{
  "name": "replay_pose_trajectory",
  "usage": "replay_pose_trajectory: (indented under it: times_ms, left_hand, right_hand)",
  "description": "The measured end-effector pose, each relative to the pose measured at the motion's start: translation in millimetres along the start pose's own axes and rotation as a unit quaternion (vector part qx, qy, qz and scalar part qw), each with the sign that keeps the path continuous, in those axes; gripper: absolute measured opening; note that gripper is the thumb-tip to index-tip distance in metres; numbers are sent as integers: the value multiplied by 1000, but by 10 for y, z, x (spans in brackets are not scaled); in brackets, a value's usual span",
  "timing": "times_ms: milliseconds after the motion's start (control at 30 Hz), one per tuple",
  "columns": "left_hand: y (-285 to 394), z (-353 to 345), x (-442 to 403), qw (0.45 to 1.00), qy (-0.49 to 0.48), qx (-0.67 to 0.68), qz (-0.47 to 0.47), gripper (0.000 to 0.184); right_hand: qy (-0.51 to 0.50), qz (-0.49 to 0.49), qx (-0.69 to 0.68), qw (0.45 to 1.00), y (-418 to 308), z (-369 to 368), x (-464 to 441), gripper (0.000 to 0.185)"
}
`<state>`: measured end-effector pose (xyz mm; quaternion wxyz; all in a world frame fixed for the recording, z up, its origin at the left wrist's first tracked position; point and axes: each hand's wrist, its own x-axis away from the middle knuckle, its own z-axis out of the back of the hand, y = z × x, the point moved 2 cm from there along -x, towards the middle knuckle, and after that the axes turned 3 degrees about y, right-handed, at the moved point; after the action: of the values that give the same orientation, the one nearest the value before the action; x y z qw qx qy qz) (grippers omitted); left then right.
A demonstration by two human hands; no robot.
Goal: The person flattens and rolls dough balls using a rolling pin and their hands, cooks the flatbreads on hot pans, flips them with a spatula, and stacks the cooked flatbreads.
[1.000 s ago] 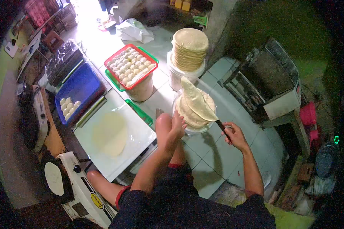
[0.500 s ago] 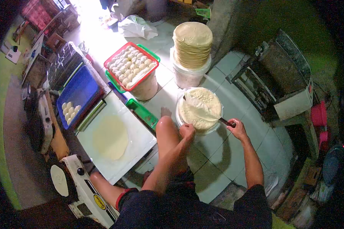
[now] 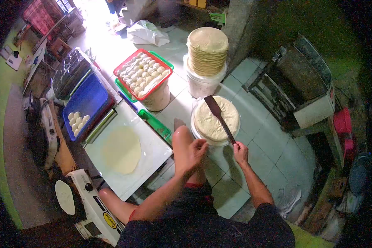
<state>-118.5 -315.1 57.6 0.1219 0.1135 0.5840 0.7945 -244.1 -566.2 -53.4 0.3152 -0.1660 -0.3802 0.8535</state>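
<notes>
My right hand (image 3: 241,153) is wrapped round the handle of a dark spatula (image 3: 219,115). Its broad blade lies over the upper left of a stack of pale round flatbreads (image 3: 229,109) on a white tub (image 3: 193,128). Close to my raised knee, my left hand (image 3: 197,152) has its fingers curled in, with nothing visible in them. To its left, a thin pale round of dough (image 3: 120,149) lies spread on a white board (image 3: 153,159).
Dough balls fill a red tray (image 3: 170,74) on a bucket; several sit in a blue tray (image 3: 89,93). A taller flatbread stack (image 3: 207,53) stands behind. At left, a flatbread (image 3: 65,197) lies on a dark pan beside a white stove (image 3: 91,202). A metal-framed appliance (image 3: 297,87) stands right.
The top flatbread's folded flap now lies flat. The spatula has come out onto the top, blade in full view. My left hand has drawn back from the stack's edge toward my knee.
</notes>
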Motion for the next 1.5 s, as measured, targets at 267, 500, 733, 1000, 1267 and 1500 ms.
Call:
replay_pose_trajectory:
  times_ms: [267, 500, 733, 1000, 1267, 1500]
  left_hand:
    - [-770, 2386, 759, 965, 135, -218, -51, 30]
    - [-1694, 3082, 1479, 891, -53, -449, -28, 45]
    - [-1258, 3963, 574, 926, 48, -372, 38, 23]
    - [-109, 5361, -813, 741, 283, -607, -44, 27]
    - [201, 4862, -62, 822, 331, -435, -162, 34]
    - [-1545, 4075, 396, 885, 342, -310, 56, 33]
  right_hand:
    - [21, 111, 159, 981, -746, -269, 108, 49]
    - [-165, 242, 210, 933, -1123, -479, 240, 46]
    - [-152, 269, -46, 950, -2769, -832, -13, 22]
    - [-372, 411, -85, 828, -4190, -3258, 380, 20]
    - [-461, 618, -76, 633, -4737, -4581, 692, 14]
    - [-451, 728, -198, 477, -4584, -4768, 561, 38]
